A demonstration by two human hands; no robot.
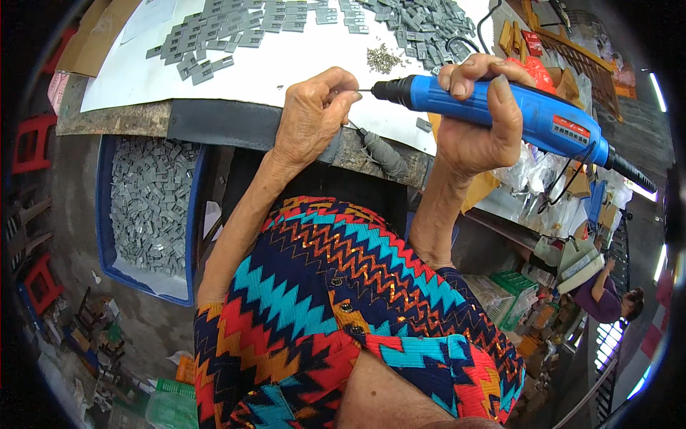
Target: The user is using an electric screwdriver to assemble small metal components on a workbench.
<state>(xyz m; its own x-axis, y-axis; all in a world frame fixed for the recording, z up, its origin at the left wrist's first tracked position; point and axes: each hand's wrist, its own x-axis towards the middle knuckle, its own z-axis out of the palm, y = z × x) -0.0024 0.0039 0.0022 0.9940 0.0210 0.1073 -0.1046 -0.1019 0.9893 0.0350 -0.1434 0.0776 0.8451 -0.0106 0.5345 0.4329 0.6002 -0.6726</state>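
Note:
My right hand [479, 121] is wrapped round a blue electric screwdriver [529, 118] with a black nose and a cord at its rear. The tool lies nearly level, its thin bit pointing left. My left hand [314, 114] is closed in a pinch at the tip of that bit, above the front edge of the white-covered table [243, 89]. Whatever its fingertips hold is hidden. Beyond the bit lies a small heap of tiny metal screws [384, 59]. Grey plastic pieces [229, 25] spread in rows at the far left, and a loose pile of grey pieces [429, 32] sits behind the screwdriver.
A blue bin [106, 214] full of small grey pieces stands below the table on the left. A grey wrapped tool-like object [386, 156] hangs at the table's front edge. Plastic bags [529, 171] and cords crowd the right side. A person [604, 297] sits farther right.

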